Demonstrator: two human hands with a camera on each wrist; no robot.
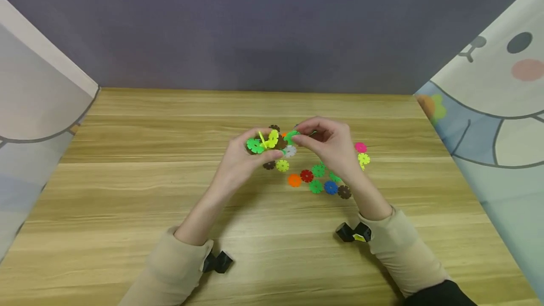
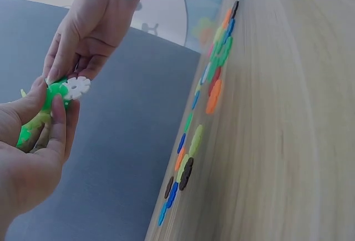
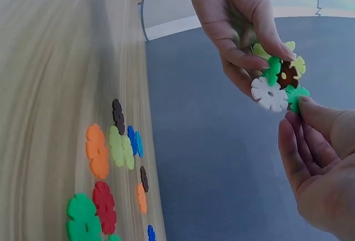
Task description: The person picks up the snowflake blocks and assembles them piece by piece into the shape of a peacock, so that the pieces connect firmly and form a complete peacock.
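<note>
Above the wooden table (image 1: 127, 192) my left hand (image 1: 272, 152) grips a cluster of joined snowflake discs (image 1: 267, 141): green, yellow, brown and white pieces. My right hand (image 1: 299, 138) pinches a green disc (image 1: 292, 136) against the cluster's right side. In the left wrist view the left hand (image 2: 47, 105) holds the green part beside the white disc (image 2: 76, 87), and the right hand (image 2: 69, 74) reaches in from above. In the right wrist view the right hand (image 3: 294, 110) pinches the green disc (image 3: 297, 94) next to the white disc (image 3: 269, 93), with the left hand (image 3: 274, 58) gripping the cluster from above.
Loose discs lie on the table under and right of my hands: orange (image 1: 294, 180), red (image 1: 306, 175), blue (image 1: 330, 187), brown (image 1: 344, 191), pink (image 1: 360, 147), yellow (image 1: 363, 158). Patterned walls stand left (image 1: 38, 107) and right (image 1: 488, 107), a grey one behind.
</note>
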